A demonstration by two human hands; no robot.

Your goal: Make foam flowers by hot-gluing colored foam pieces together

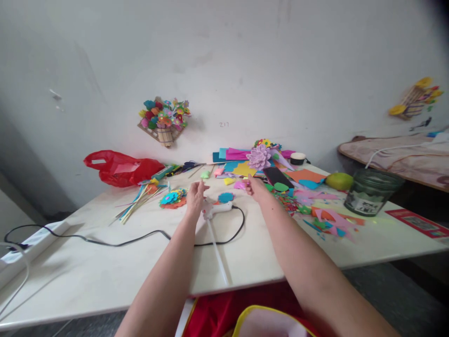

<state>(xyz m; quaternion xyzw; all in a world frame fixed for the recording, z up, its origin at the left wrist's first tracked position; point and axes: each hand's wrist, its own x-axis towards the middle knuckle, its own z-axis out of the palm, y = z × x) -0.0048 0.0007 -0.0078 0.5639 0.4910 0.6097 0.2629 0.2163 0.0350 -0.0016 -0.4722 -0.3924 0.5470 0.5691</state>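
Note:
My right hand [257, 188] is closed, its fingertips at a small bright pink piece [240, 185] whose kind is too blurred to tell. My left hand [196, 196] is held above the table with its fingers apart and nothing visible in it. Just beyond its fingertips lies a small light green packet [205, 174]. Between my forearms lies a white hot glue gun [219, 208] with a long glue stick [218, 257] pointing toward me. Beside it is a blue scalloped foam disc [226, 197]. Stacked foam flower shapes [171, 198] lie left of my left hand.
The gun's black cord [129, 242] runs left to a power strip [33, 245]. Thin sticks [135, 206] and a red plastic bag [122, 168] are at the left. Foam sheets [245, 168], a phone [278, 178], scraps [329, 222] and a glass jar [368, 196] occupy the right.

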